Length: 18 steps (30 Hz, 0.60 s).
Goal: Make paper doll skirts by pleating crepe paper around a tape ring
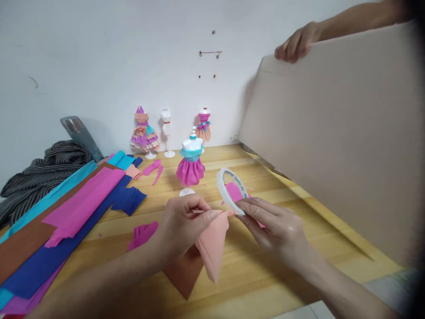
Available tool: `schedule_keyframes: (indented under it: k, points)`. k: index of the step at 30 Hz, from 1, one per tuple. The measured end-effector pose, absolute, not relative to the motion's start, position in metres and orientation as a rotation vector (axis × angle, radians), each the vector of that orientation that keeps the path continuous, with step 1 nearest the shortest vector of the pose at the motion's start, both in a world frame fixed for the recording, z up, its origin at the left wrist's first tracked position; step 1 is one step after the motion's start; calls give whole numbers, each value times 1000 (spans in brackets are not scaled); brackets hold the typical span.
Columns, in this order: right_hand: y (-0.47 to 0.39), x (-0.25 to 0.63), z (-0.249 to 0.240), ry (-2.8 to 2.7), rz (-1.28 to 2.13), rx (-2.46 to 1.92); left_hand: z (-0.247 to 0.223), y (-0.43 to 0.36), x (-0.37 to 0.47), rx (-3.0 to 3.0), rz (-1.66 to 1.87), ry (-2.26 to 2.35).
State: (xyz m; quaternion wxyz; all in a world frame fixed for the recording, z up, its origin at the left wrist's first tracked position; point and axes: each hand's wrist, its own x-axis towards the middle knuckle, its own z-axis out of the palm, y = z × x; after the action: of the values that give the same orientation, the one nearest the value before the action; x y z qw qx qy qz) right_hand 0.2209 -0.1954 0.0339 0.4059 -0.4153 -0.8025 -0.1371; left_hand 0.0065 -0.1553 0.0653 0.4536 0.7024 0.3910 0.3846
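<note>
Between the fingers of my left hand (181,226) is the top edge of a folded piece of peach crepe paper (214,250), which hangs down above the table. My right hand (277,226) pinches a roll of clear tape (226,190) held on edge. The tape's near side meets the corner of the peach paper. Below the left hand lies a brown paper piece (186,274). Just behind my hands stands a small dress form (191,159) in a turquoise top and magenta skirt. Magenta scraps lie near both hands, one magenta scrap (142,235) at the left.
Several crepe paper strips (83,204) cover the table's left side, beside a striped cloth (43,177) and a grey bottle (81,133). More dress forms (144,133) stand along the wall. Another person's hand (297,44) holds a large board (332,124) at the right.
</note>
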Motion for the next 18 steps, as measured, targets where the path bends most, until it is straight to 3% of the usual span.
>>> schedule_keyframes:
  k: [10, 18]
  points:
    - [-194, 215, 38, -2011, -427, -1102, 77, -163, 19, 1884, 838, 1060]
    - [-192, 216, 41, -1956, -415, -1128, 76, -173, 24, 1623, 774, 949]
